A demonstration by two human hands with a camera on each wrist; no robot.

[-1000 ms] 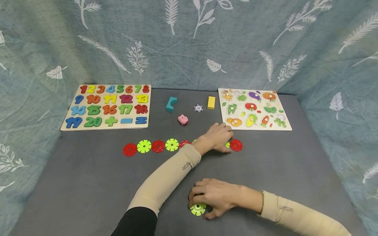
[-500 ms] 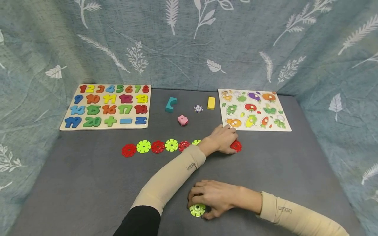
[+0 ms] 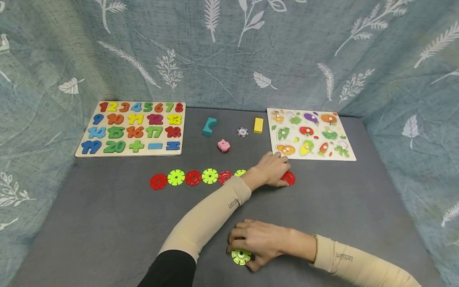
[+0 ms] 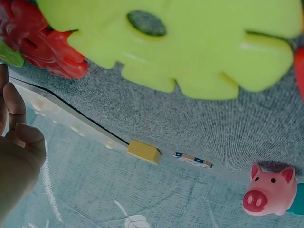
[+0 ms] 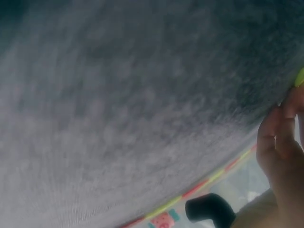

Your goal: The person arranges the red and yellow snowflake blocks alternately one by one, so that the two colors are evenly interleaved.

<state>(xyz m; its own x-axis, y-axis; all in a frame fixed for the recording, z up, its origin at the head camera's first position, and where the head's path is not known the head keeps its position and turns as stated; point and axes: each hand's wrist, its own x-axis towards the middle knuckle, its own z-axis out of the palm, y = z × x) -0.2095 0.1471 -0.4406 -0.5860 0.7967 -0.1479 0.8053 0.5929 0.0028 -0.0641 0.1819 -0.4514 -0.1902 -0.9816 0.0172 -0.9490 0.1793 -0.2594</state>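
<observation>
A row of red and yellow-green notched plastic discs lies across the middle of the table, with a yellow-green disc (image 3: 176,177) near its left end. My left hand (image 3: 271,169) reaches over the row's right part, hiding several discs. Its thumb overlaps the red end disc (image 3: 289,179); the fingertips are hidden, so I cannot tell whether they grip it. In the left wrist view a large yellow-green disc (image 4: 199,52) lies close to the camera. Nearer the front, my right hand (image 3: 259,241) holds another yellow-green disc (image 3: 240,257) between fingers and thumb.
A number puzzle board (image 3: 130,128) stands back left, a vegetable puzzle board (image 3: 312,135) back right. Between them are a teal arch block (image 3: 209,126), a pink toy pig (image 3: 224,146), a poker chip (image 3: 242,132) and a yellow block (image 3: 258,125). A patterned cloth (image 3: 229,63) hangs behind.
My left hand has moved slightly right along the row, onto the red end disc, uncovering discs behind the wrist. The right hand has stayed nearly still with its disc.
</observation>
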